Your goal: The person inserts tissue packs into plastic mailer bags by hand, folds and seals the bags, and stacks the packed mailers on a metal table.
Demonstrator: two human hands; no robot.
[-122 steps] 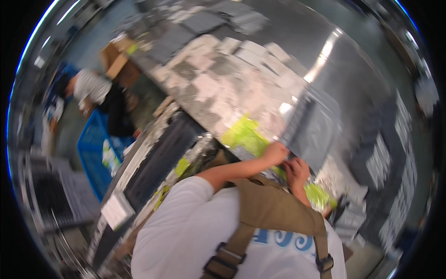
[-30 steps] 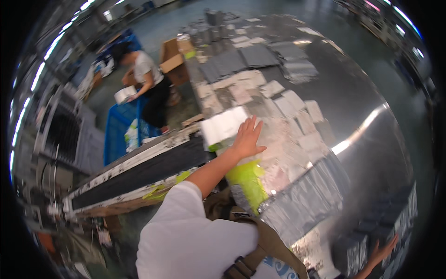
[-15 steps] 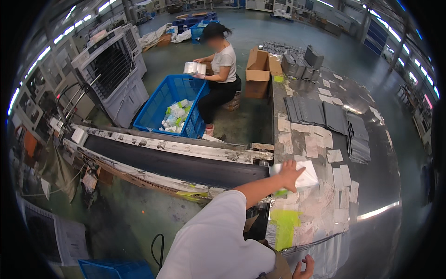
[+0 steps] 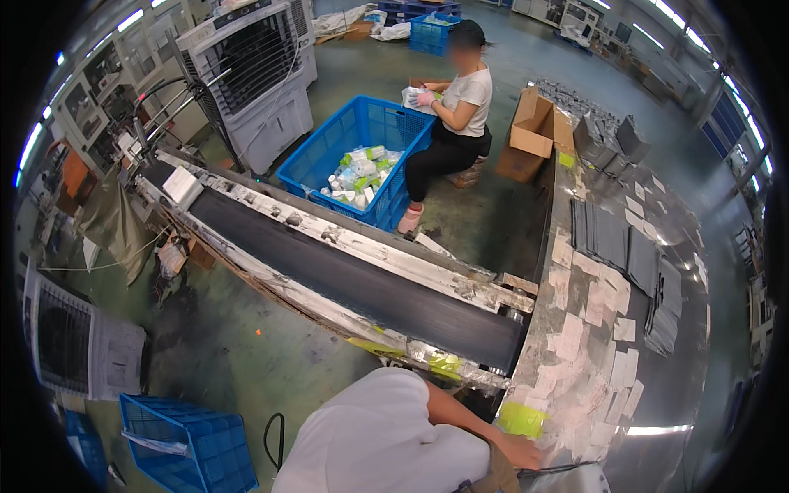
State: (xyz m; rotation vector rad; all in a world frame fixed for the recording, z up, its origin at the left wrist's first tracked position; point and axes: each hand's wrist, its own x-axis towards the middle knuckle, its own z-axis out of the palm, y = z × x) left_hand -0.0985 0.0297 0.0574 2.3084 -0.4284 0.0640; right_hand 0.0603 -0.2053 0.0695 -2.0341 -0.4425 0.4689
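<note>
My left hand point(image 4: 521, 452) is at the near edge of the metal table point(image 4: 666, 403), close to a yellow-green tape patch point(image 4: 523, 419). Its fingers point down and are partly hidden, so whether they are closed on anything cannot be made out. Beside it, at the lower rim of the picture, lies a pale grey plastic sheet or bag point(image 4: 567, 478), only partly visible. My right hand is out of view. Farther up the table lie flat stacks of grey bags point(image 4: 612, 238).
A dark conveyor belt point(image 4: 353, 283) runs left from the table. Beyond it, a seated person point(image 4: 470, 99) holds a white packet point(image 4: 413, 100) by a blue crate point(image 4: 329, 156) of white and green packs. An open carton point(image 4: 530, 135) stands behind the table; another blue crate point(image 4: 189, 444) lies lower left.
My left hand has drawn back from the white packet by the belt's end to the table's near edge. That packet is gone from there. My right hand has left view; the view has shifted.
</note>
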